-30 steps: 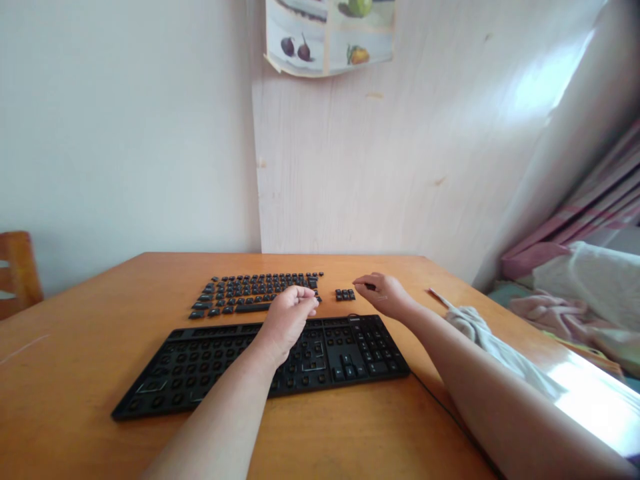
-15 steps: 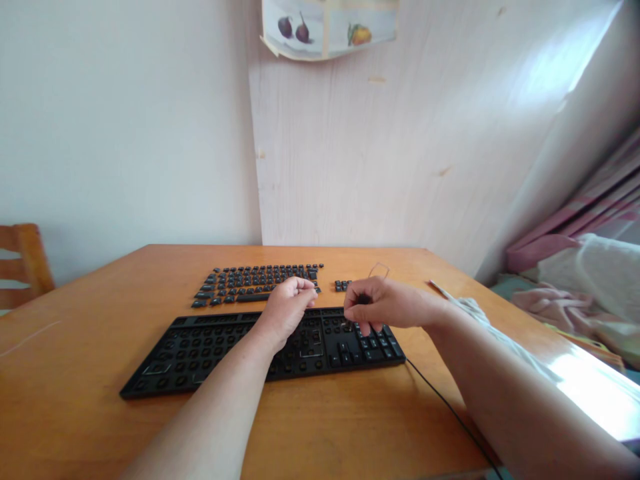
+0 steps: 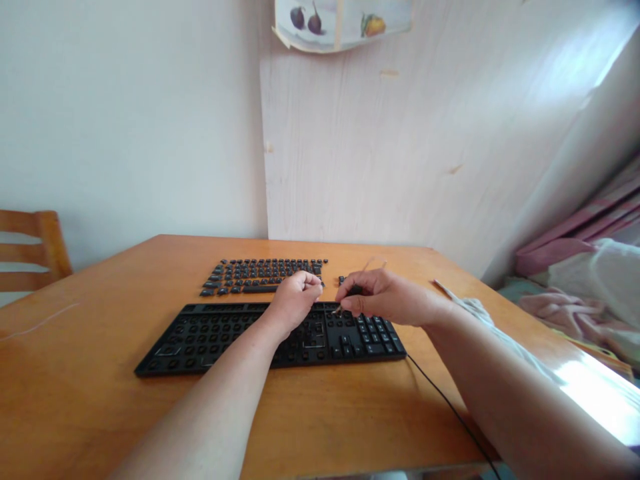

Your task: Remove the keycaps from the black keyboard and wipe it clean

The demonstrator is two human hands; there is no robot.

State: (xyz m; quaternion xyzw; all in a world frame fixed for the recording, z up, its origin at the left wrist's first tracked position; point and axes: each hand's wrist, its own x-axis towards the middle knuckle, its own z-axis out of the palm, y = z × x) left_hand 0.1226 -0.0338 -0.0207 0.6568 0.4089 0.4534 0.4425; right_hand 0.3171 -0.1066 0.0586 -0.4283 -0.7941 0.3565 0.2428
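A black keyboard (image 3: 215,337) lies across the table, most of its keycaps off and the number pad keys still fitted. Over its upper right part, my right hand (image 3: 375,297) is closed on a wire keycap puller (image 3: 354,290). The puller's dark middle sits in my fingers, thin wire shows above them and metal tips point down at the keys. My left hand (image 3: 295,300) is pinched above the keyboard's middle, fingertips together. Whether anything small is between them is hidden. Behind the keyboard, loose keycaps (image 3: 265,273) stand in rows, with a few more (image 3: 341,280) near my right hand.
A black cable (image 3: 445,397) runs from the keyboard's right end to the front edge. On the right of the wooden table (image 3: 310,427) lie a thin stick (image 3: 443,288) and pale cloth (image 3: 480,313). A chair (image 3: 50,247) stands at left; a wall rises behind.
My right hand has moved a little left, bringing the puller's tips to the keyboard's upper keys. My left hand stays pinched in nearly the same place. The view has shifted slightly.
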